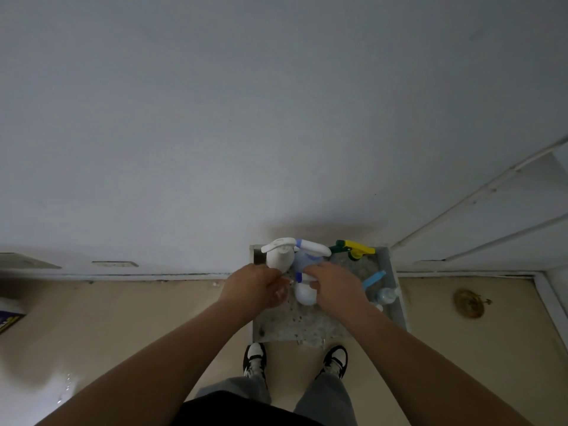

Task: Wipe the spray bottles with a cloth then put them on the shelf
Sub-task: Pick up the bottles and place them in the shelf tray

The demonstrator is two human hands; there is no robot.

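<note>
From my feed I count five spray bottles standing on the speckled shelf (pixel 295 327), which sits against the wall (pixel 276 118). At the back left is a white bottle (pixel 278 258) with a white trigger, and touching it on the right is a blue bottle (pixel 304 260) with a white trigger. Further right at the back is a green-and-yellow sprayer (pixel 353 249), and near the right rim stands a clear bottle (pixel 382 293) with a light blue nozzle. The fifth, a front white bottle (pixel 304 295) with a blue nozzle, stands just ahead of the first two. Both hands are over the shelf. The right hand (pixel 335 287) has its grip closed on the top of the front white bottle, thumb on one side and fingers on the other. The left hand (pixel 255 284) is just beside that bottle with fingers curled; I cannot tell whether its grip holds anything, as something pale shows at its fingertips but is too blurred to name. Two shoes (pixel 255 358) stand on the beige floor (pixel 123 318) below the shelf's near edge.
</note>
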